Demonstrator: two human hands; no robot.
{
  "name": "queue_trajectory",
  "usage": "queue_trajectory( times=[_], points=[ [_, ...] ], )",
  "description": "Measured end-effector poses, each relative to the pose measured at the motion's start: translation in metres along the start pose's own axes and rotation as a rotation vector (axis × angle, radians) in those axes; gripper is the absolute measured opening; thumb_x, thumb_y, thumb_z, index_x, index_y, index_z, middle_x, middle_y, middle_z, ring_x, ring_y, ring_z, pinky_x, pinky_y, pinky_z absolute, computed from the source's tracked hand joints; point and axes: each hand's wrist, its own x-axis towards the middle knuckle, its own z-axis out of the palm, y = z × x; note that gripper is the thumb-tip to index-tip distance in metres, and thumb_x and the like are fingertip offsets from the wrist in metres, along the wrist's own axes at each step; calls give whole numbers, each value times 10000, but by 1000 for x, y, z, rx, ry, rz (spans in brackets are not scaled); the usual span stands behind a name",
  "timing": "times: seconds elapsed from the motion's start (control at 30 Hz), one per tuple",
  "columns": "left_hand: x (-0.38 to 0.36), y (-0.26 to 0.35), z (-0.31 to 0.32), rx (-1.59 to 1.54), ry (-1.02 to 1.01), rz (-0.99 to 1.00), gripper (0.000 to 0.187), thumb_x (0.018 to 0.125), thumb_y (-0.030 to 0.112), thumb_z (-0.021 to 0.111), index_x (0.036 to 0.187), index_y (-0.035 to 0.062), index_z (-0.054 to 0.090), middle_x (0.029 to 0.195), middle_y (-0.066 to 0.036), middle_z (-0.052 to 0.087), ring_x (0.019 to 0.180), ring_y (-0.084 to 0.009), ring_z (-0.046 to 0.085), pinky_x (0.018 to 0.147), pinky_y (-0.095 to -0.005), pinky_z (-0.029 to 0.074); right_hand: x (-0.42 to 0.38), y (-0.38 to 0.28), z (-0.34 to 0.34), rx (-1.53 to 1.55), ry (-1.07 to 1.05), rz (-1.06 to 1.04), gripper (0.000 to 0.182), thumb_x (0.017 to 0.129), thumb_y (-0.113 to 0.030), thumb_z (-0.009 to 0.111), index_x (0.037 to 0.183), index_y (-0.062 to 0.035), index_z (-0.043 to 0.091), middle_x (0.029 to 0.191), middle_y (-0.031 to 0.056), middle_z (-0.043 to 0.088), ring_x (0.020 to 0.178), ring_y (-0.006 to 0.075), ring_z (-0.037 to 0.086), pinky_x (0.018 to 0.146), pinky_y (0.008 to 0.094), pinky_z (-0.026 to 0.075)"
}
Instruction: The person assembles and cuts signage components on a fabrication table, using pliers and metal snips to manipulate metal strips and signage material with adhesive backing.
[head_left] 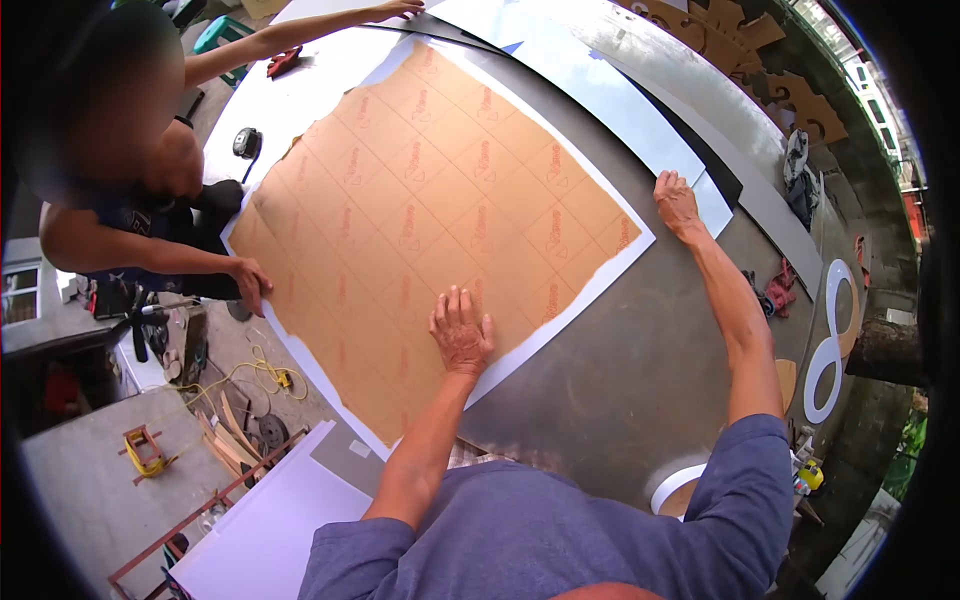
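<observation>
A large white-edged sheet faced with brown printed paper (430, 210) lies across the grey table. My left hand (462, 332) rests flat on that brown paper near the sheet's close edge, fingers stretched out. My right hand (678, 206) is at the near end of a long pale blue, shiny strip (610, 105), its fingers curled over the strip's edge. Another person's hand (250, 282) holds the left edge of the brown-faced sheet. That person's other hand (398, 10) reaches to the far end of the strip.
A dark grey panel (770, 225) lies beyond the strip. A tape measure (246, 142) sits at the table's left side. On the right are a white figure-eight cutout (828, 345) and a dark post (888, 352). White panels (275, 530) stand below left, near a yellow cord reel (147, 455).
</observation>
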Motion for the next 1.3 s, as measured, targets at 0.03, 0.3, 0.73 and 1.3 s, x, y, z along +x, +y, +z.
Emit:
queue_trajectory(
  times=[0.03,0.3,0.73,1.3],
  points=[
    [-1,0,-1,-6,-3,3,666,892,379,576,1464,65,441,1549,-115,389,1444,-328,293,1178,-545,204,-1,-6,-8,-24,78,-34,347,797,0,601,1118,131,590,1045,295,664,843,322,692,688,374,592],
    [-2,1,-1,15,-7,7,675,898,370,579,1475,54,429,1546,-118,393,1452,-331,294,1180,-537,204,5,-92,-80,75,397,-242,220,746,-26,639,902,126,670,657,174,648,627,245,655,502,345,491],
    [-1,6,-3,4,-21,14,660,915,363,576,1479,56,424,1546,-121,392,1454,-353,293,1174,-549,207,-8,-172,-145,1024,365,287,152,904,-189,614,879,-39,619,846,146,660,855,325,673,743,463,547],
    [2,8,-2,32,-24,9,662,905,361,569,1481,70,425,1538,-111,401,1449,-335,305,1166,-545,221,-18,72,46,820,77,1863,727,741,-322,763,1260,87,460,1307,328,483,1208,439,529,1033,508,489]
  ],
)
